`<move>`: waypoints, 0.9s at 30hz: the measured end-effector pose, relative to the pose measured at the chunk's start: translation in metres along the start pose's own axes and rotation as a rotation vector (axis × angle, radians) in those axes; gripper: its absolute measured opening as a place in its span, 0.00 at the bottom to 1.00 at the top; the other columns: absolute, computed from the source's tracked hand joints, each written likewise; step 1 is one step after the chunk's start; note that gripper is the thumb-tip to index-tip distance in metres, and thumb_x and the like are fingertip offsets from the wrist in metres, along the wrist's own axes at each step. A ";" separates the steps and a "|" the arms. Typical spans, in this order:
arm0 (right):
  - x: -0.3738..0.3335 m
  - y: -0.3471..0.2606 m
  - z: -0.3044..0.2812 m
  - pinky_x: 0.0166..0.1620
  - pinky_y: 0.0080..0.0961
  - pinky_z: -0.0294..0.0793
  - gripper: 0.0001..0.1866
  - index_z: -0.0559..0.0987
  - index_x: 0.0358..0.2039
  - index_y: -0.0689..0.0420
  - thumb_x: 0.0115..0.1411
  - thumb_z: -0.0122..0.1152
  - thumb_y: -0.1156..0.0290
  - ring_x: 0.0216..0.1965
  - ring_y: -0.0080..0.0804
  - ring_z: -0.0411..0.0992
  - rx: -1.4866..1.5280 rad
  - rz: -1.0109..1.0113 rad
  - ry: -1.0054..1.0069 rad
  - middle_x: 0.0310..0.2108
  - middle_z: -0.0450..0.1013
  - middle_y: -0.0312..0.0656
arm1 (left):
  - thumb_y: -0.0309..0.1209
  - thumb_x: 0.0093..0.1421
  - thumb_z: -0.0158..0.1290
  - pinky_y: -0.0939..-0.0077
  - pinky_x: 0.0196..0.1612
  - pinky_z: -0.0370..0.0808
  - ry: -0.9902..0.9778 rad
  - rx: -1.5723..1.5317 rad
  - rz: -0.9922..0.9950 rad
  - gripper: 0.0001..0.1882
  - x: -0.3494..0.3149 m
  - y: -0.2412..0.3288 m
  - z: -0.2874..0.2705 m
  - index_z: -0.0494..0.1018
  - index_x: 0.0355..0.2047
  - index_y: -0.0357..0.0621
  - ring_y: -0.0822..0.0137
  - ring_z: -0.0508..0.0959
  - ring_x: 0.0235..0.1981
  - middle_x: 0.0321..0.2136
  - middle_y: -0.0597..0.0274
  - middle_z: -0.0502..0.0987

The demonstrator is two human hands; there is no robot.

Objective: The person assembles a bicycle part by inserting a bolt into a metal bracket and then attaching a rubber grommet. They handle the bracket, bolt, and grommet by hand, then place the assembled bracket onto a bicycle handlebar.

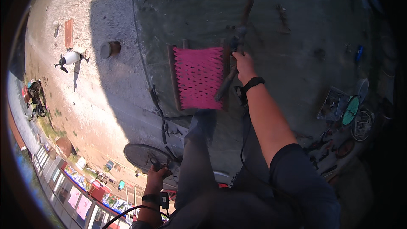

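Note:
My right hand [244, 67] reaches far forward, its fingers closed round a dark tubular part [229, 76] beside a stool with a pink woven seat [198, 78]. The tube's thicker lower end lies against the seat's right edge. Low on the left, my left hand [156, 177] is closed on a dark tool with a ring-shaped end [154, 160], whose kind I cannot make out. That hand is next to a bicycle wheel [142, 154] by my left leg.
A dark bent metal bar [160, 114] lies between wheel and stool. Left are a short cylinder [110, 49], a white spray bottle [72, 57] and a reddish board [68, 33]. At right stand wire baskets [361, 125] and a green round item [350, 110]. Cables hang by both arms.

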State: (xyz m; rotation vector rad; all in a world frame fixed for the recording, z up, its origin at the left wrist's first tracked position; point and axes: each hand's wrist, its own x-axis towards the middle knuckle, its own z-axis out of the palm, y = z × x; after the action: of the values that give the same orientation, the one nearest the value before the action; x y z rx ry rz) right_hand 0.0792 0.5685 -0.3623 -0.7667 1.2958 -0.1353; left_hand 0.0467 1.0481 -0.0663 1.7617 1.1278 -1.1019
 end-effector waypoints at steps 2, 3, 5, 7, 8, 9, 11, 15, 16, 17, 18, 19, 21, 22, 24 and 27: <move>0.015 -0.001 0.012 0.31 0.30 0.71 0.09 0.75 0.38 0.58 0.61 0.62 0.68 0.30 0.27 0.68 0.027 -0.012 -0.032 0.30 0.70 0.33 | 0.18 0.56 0.57 0.60 0.41 0.84 0.021 0.002 -0.028 0.13 0.011 -0.002 -0.004 0.71 0.42 0.35 0.59 0.81 0.35 0.36 0.55 0.77; 0.018 -0.002 0.016 0.31 0.31 0.72 0.09 0.76 0.38 0.58 0.61 0.61 0.68 0.30 0.26 0.69 0.021 0.011 -0.006 0.30 0.70 0.33 | 0.18 0.56 0.56 0.61 0.41 0.84 0.008 -0.003 -0.047 0.14 0.014 -0.003 -0.006 0.71 0.43 0.36 0.59 0.81 0.36 0.36 0.56 0.77; 0.019 -0.005 0.019 0.31 0.30 0.74 0.09 0.76 0.39 0.58 0.61 0.62 0.68 0.31 0.25 0.70 0.013 0.002 -0.073 0.31 0.72 0.33 | 0.17 0.56 0.56 0.63 0.41 0.83 -0.011 -0.023 -0.078 0.15 0.021 -0.003 -0.008 0.71 0.45 0.38 0.59 0.81 0.36 0.37 0.57 0.77; 0.017 -0.007 0.021 0.30 0.30 0.74 0.10 0.76 0.39 0.59 0.61 0.63 0.67 0.30 0.24 0.72 -0.025 -0.001 -0.106 0.31 0.73 0.34 | 0.17 0.56 0.56 0.62 0.42 0.83 -0.005 -0.015 -0.090 0.15 0.026 -0.002 -0.009 0.71 0.44 0.37 0.58 0.81 0.37 0.37 0.56 0.77; 0.018 -0.009 0.022 0.30 0.29 0.74 0.11 0.76 0.40 0.59 0.61 0.63 0.66 0.30 0.24 0.72 -0.048 -0.011 -0.127 0.31 0.74 0.34 | 0.18 0.56 0.56 0.61 0.42 0.83 0.008 -0.018 -0.087 0.15 0.029 -0.001 -0.008 0.71 0.44 0.36 0.58 0.81 0.36 0.37 0.55 0.78; 0.019 -0.010 0.024 0.29 0.28 0.74 0.12 0.76 0.40 0.59 0.61 0.64 0.66 0.29 0.24 0.73 -0.072 -0.033 -0.154 0.31 0.75 0.35 | 0.18 0.56 0.57 0.59 0.42 0.83 0.029 -0.021 -0.088 0.14 0.031 0.000 -0.006 0.71 0.43 0.35 0.58 0.81 0.36 0.37 0.55 0.78; 0.020 -0.011 0.028 0.27 0.27 0.74 0.13 0.76 0.40 0.59 0.61 0.65 0.65 0.27 0.24 0.73 -0.137 -0.036 -0.160 0.30 0.75 0.35 | 0.17 0.56 0.56 0.59 0.43 0.83 0.006 -0.011 -0.083 0.16 0.031 0.003 -0.005 0.71 0.45 0.36 0.58 0.81 0.36 0.38 0.55 0.78; 0.010 -0.009 0.038 0.24 0.25 0.72 0.14 0.76 0.39 0.59 0.61 0.67 0.64 0.23 0.23 0.71 -0.114 0.015 -0.186 0.28 0.74 0.34 | 0.17 0.55 0.56 0.61 0.41 0.83 -0.001 0.004 -0.079 0.17 0.028 0.009 -0.006 0.71 0.46 0.37 0.58 0.81 0.35 0.37 0.56 0.78; 0.005 -0.009 0.040 0.24 0.25 0.72 0.13 0.76 0.39 0.59 0.60 0.68 0.64 0.23 0.23 0.71 -0.104 0.024 -0.188 0.28 0.74 0.34 | 0.16 0.55 0.55 0.62 0.40 0.83 0.013 0.007 -0.085 0.17 0.026 0.010 -0.005 0.71 0.46 0.37 0.59 0.82 0.34 0.36 0.56 0.78; -0.002 -0.008 0.044 0.24 0.25 0.71 0.13 0.76 0.38 0.59 0.60 0.68 0.65 0.23 0.22 0.71 -0.089 0.028 -0.194 0.27 0.74 0.34 | 0.16 0.55 0.55 0.62 0.40 0.83 0.036 0.016 -0.096 0.17 0.024 0.012 -0.004 0.71 0.46 0.37 0.59 0.82 0.34 0.36 0.56 0.78; -0.011 -0.006 0.047 0.24 0.25 0.71 0.13 0.76 0.38 0.59 0.60 0.68 0.65 0.23 0.22 0.71 -0.069 0.031 -0.209 0.27 0.74 0.34 | 0.17 0.55 0.55 0.63 0.39 0.83 0.035 0.003 -0.098 0.17 0.021 0.013 -0.004 0.70 0.46 0.37 0.59 0.82 0.33 0.35 0.56 0.78; -0.019 -0.006 0.050 0.24 0.25 0.71 0.14 0.76 0.38 0.59 0.60 0.68 0.65 0.23 0.22 0.71 -0.051 0.031 -0.216 0.27 0.74 0.34 | 0.17 0.55 0.55 0.63 0.39 0.83 0.010 -0.001 -0.069 0.17 0.017 0.016 -0.003 0.70 0.46 0.37 0.59 0.82 0.33 0.36 0.56 0.78; -0.036 -0.008 0.052 0.25 0.25 0.71 0.14 0.76 0.39 0.60 0.60 0.69 0.65 0.24 0.21 0.71 -0.019 0.043 -0.225 0.27 0.74 0.34 | 0.17 0.55 0.55 0.63 0.39 0.83 -0.001 0.006 -0.042 0.17 0.008 0.019 0.000 0.70 0.46 0.37 0.59 0.82 0.33 0.36 0.56 0.77; -0.045 -0.009 0.050 0.26 0.25 0.72 0.14 0.76 0.39 0.60 0.59 0.69 0.65 0.25 0.21 0.71 -0.037 0.013 -0.234 0.27 0.74 0.34 | 0.17 0.55 0.55 0.63 0.39 0.83 -0.001 -0.002 -0.038 0.17 0.003 0.020 0.001 0.70 0.46 0.37 0.60 0.82 0.33 0.36 0.56 0.77; -0.064 -0.016 0.041 0.28 0.25 0.72 0.14 0.76 0.40 0.61 0.59 0.69 0.66 0.27 0.20 0.71 -0.069 -0.040 -0.239 0.28 0.75 0.34 | 0.17 0.55 0.55 0.64 0.39 0.83 -0.002 -0.002 -0.019 0.17 -0.007 0.023 0.005 0.70 0.46 0.37 0.60 0.82 0.33 0.36 0.56 0.78; -0.080 -0.037 0.032 0.32 0.24 0.72 0.15 0.77 0.40 0.62 0.59 0.69 0.67 0.28 0.19 0.71 -0.133 -0.140 -0.164 0.28 0.75 0.34 | 0.17 0.56 0.55 0.64 0.38 0.83 -0.036 -0.003 0.029 0.17 -0.020 0.029 0.011 0.70 0.46 0.37 0.60 0.82 0.34 0.36 0.57 0.78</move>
State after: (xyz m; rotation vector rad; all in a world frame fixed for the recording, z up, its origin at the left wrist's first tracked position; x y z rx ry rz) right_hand 0.0959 0.5947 -0.2739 -0.9633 1.1030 -0.0971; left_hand 0.0663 1.0228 -0.0477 1.7435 1.0785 -1.1095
